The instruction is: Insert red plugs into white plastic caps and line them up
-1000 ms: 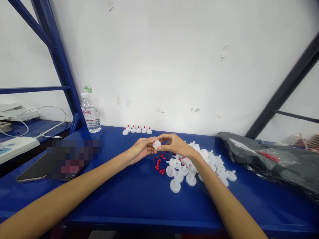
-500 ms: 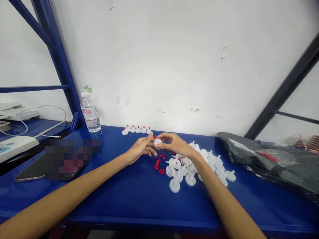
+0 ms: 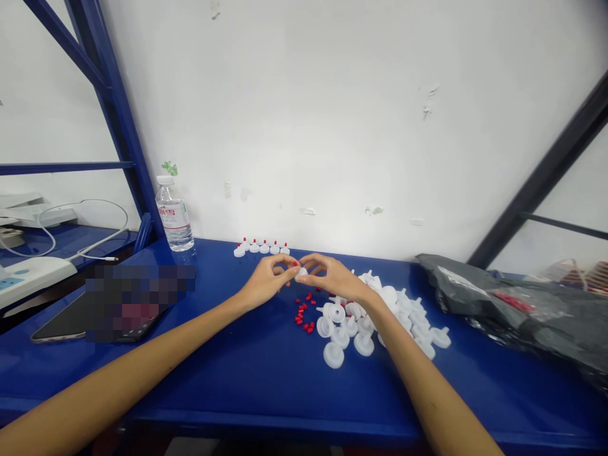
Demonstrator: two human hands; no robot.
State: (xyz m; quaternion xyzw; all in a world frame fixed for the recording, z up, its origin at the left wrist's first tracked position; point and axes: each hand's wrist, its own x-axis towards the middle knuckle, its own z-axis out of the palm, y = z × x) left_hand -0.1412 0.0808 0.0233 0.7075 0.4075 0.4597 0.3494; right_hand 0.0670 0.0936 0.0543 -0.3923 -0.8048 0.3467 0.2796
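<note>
My right hand (image 3: pixel 330 277) pinches a white nozzle cap (image 3: pixel 301 273) between thumb and fingers, above the blue table. My left hand (image 3: pixel 270 278) meets it from the other side, thumb and fingers closed on the small red tip cap (image 3: pixel 295 263) at the nozzle's top. Below the hands lie loose red tip caps (image 3: pixel 300 310). A heap of white nozzle caps (image 3: pixel 364 342) spreads beneath and beside my right forearm, which hides part of it. Toward the wall, several white caps with red tips (image 3: pixel 265 247) stand upright in a row.
A water bottle (image 3: pixel 175 218) stands at the back left by the blue rack post (image 3: pixel 126 133). A phone (image 3: pixel 59 320) and a blurred-out patch lie at left, near a white power strip (image 3: pixel 33 278). Black plastic bags (image 3: pixel 513 304) cover the right side of the blue table (image 3: pixel 266 380).
My left hand has closed from spread fingers into a pinch at the red tip. My right hand stays on the white cap, and the view has shifted slightly.
</note>
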